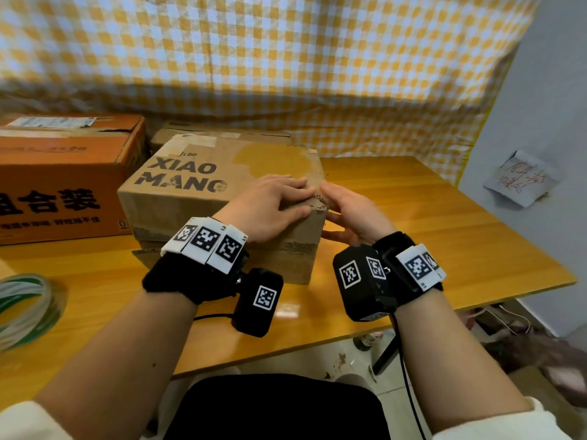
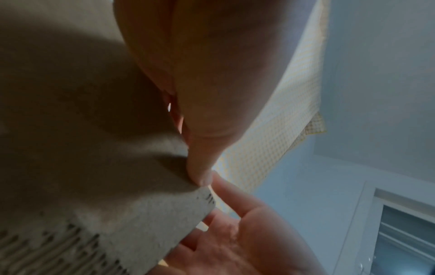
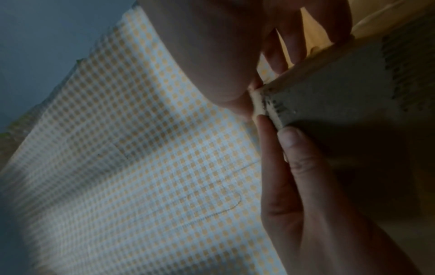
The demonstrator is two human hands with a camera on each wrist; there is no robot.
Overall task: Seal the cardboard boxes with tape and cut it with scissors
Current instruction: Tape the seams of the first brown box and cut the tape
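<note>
Yellow checked cloth [image 1: 286, 58] hangs behind a wooden bench [image 1: 428, 223]. The brown "XIAO MANG" cardboard box [image 1: 197, 192] sits mid-bench, just beside an orange box [image 1: 63, 173] on its left. The left hand [image 1: 270, 208] lies flat on the box's near right corner, fingers straight and pressing down. The right hand [image 1: 352, 211] is at that same corner from the side, fingers relaxed and touching the edge. A tape roll [image 1: 25, 309] lies at the bench's left edge.

Tape roll [image 1: 25, 308] blurred and cut by the left edge; orange box [image 1: 63, 173] likewise cut off.
</note>
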